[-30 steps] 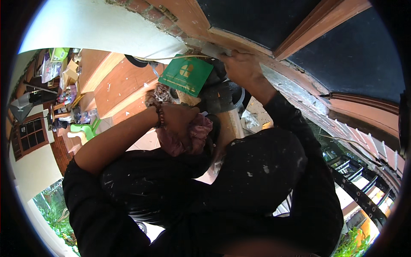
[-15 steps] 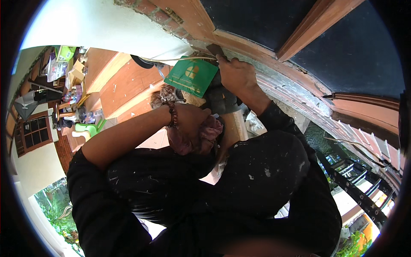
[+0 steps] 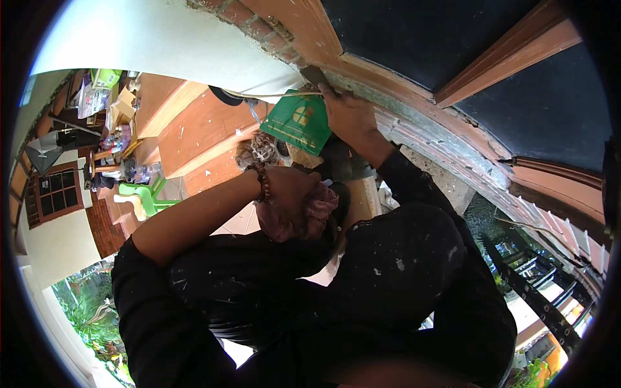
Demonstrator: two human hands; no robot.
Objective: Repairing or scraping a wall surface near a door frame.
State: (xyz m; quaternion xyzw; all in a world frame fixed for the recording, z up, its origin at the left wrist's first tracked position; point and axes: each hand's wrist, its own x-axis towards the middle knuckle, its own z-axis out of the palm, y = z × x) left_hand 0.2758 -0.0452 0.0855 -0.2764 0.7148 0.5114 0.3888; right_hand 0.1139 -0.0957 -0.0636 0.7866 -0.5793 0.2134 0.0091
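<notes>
Relative to the green packet (image 3: 299, 123), the right hand (image 3: 352, 118) is clenched on a flat dark blade (image 3: 314, 75) just above, the left hand (image 3: 294, 187) grips a crumpled maroon cloth (image 3: 318, 205) below, and the masonry strip (image 3: 475, 163) rightward appears rough, with no finished section discernible.

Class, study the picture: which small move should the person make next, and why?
Probably the right hand should ease the flat dark tool slightly away from the pale cord, since the cord runs close beside that hand and might get caught. The left hand grips a crumpled mauve cloth, so it seems less free to help.
</notes>
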